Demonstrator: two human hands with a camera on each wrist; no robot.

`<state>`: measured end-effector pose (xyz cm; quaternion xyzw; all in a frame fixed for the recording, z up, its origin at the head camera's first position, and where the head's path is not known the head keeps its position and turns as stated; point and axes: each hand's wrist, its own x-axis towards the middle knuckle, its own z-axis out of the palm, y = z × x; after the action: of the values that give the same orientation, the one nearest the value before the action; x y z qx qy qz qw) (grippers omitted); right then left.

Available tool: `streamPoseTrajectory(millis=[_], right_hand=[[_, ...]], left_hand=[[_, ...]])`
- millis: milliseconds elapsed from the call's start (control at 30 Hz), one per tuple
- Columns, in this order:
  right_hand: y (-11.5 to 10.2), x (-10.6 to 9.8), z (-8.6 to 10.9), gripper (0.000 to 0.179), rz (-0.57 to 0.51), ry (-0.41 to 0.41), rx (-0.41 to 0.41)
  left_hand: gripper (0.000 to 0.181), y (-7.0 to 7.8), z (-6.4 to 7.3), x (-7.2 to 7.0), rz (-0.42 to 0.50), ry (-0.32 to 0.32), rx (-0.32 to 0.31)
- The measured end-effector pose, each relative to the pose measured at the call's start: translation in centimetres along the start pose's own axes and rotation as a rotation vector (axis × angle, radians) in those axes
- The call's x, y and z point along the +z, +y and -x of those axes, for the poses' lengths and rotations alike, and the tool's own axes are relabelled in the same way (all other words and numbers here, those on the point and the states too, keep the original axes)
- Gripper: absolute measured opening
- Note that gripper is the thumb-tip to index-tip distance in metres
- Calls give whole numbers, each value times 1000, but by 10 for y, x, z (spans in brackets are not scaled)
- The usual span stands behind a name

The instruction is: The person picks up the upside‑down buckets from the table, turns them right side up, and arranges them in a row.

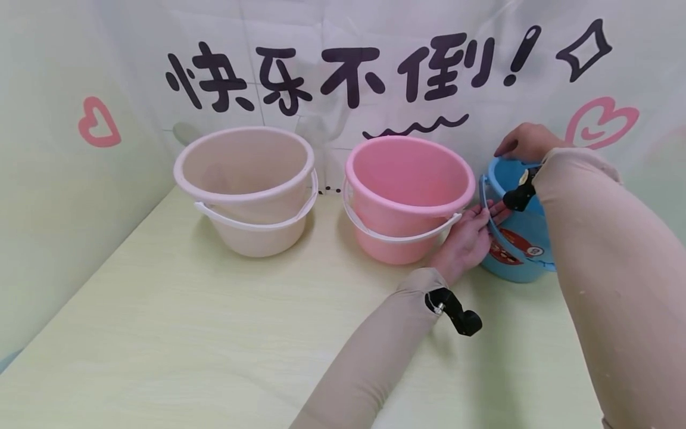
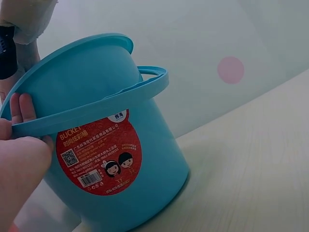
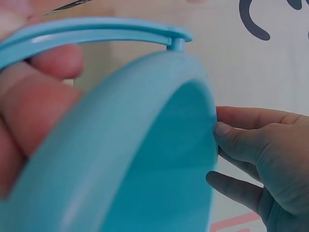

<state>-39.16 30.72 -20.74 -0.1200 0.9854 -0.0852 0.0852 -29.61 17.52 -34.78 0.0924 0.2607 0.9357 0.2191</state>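
Observation:
A blue bucket [image 1: 517, 271] with a red label [image 2: 99, 154] stands at the right, close to the wall. My left hand [image 1: 465, 243] is at its left side, with the bucket's handle [image 2: 145, 89] between thumb and fingers. My right hand [image 1: 527, 143] reaches over to the far rim and pinches it there. In the right wrist view, the right hand [image 3: 282, 162] meets the rim's edge, while blurred left-hand fingers wrap the handle up close. My right forearm hides part of the bucket in the head view.
Just left of my left hand stands a pink bucket [image 1: 404, 226], its pale handle hanging down in front. A cream bucket [image 1: 257, 232] stands further left. Behind them rises a white wall covering [image 1: 332, 18] with black characters. All the buckets stand on a pale wooden surface [image 1: 187, 333].

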Motion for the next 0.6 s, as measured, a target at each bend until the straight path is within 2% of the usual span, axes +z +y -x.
streamPoseTrajectory(millis=[233,467,600], right_hand=[[-1,3,4,32,-34,-4,37],[0,3,6,36,-53,-9,53],[1,4,10,37,-69,-6,68]], left_hand=[[17,-1,1,0,-1,23,4],[24,-1,1,-1,-70,135,16],[30,-2,0,-3,-81,159,18]])
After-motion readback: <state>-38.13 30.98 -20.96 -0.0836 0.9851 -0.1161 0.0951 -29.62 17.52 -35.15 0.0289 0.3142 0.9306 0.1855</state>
